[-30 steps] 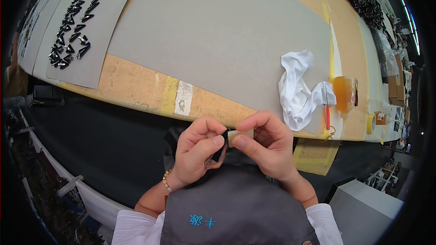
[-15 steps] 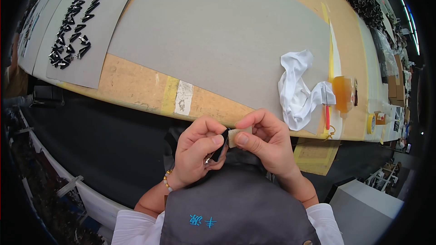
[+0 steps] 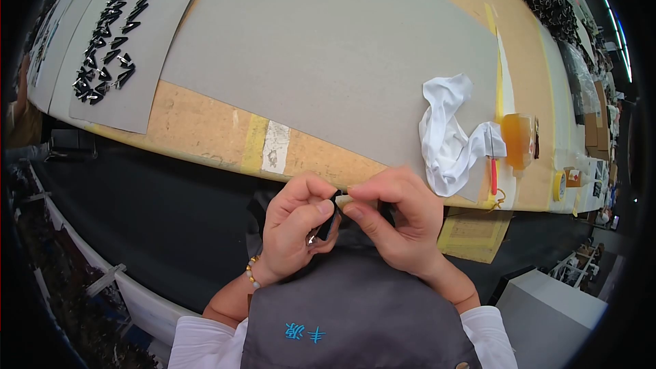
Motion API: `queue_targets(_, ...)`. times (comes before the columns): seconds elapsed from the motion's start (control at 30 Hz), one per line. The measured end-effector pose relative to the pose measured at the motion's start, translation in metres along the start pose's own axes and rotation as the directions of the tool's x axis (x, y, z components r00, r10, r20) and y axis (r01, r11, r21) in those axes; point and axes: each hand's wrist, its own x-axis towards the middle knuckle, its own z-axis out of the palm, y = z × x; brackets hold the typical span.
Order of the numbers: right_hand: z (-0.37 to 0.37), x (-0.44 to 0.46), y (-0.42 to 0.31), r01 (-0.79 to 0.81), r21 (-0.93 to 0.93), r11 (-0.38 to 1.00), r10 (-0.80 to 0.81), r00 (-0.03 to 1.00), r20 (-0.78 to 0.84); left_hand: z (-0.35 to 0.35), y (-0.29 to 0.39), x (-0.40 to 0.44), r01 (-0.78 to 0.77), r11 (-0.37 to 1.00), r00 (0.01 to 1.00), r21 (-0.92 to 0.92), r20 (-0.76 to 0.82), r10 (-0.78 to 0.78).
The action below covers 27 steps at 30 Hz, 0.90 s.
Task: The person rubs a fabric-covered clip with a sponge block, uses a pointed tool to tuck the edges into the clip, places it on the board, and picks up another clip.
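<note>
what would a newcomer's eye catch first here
Probably the crumpled white cloth, bright at the right of the table. Next, many small black pieces on the grey board at upper left. At the near edge, the left hand holds a black piece and the right hand a pale scrap.

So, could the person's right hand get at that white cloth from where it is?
Probably yes: the white cloth lies just beyond the right hand, with nothing visible between them. That hand pinches a small pale piece, though, so it may have to let go first.
</note>
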Motion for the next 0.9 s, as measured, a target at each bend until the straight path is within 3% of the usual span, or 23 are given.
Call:
queue_targets(0.07,0.001,0.003,-0.002,0.064,-0.084,0.994,-0.064,0.998,-0.006,-0.001,-0.001,0.001,-0.037,0.992,0.999,0.118,-0.016,0.040)
queue_targets(0.13,0.000,0.003,-0.001,0.128,-0.122,0.984,-0.130,0.991,-0.009,0.000,-0.001,0.000,-0.033,0.995,0.999,0.095,-0.020,0.035)
queue_targets(0.33,-0.010,0.003,-0.001,0.114,-0.129,0.985,-0.112,0.993,0.024,0.001,-0.001,-0.001,0.035,0.997,0.999,-0.063,-0.001,-0.035)
queue_targets(0.43,-0.011,0.000,-0.004,0.027,-0.069,0.997,-0.029,0.999,-0.033,0.002,0.001,-0.002,0.035,0.996,0.999,-0.085,0.017,-0.034)
queue_targets(0.53,0.000,-0.008,-0.003,-0.064,0.149,0.987,0.085,0.987,-0.138,0.004,0.000,-0.001,0.026,0.999,0.999,-0.039,-0.019,-0.027)
queue_targets(0.63,-0.003,0.000,0.000,0.176,-0.073,0.982,-0.175,0.984,0.016,0.003,-0.001,-0.002,0.000,1.000,0.999,0.008,-0.036,0.000)
queue_targets(0.73,-0.008,-0.001,0.000,0.139,-0.090,0.986,-0.134,0.989,0.057,0.000,-0.003,-0.004,0.017,0.999,1.000,-0.029,-0.016,-0.017)
queue_targets(0.83,-0.013,-0.003,0.001,-0.003,0.009,1.000,0.003,1.000,-0.016,-0.002,-0.002,-0.003,0.053,0.995,0.998,-0.080,0.041,-0.050)
queue_targets(0.9,-0.012,-0.005,0.002,0.039,-0.005,0.999,-0.039,0.999,-0.019,0.000,0.000,-0.003,0.060,0.995,0.998,-0.076,0.034,-0.058)
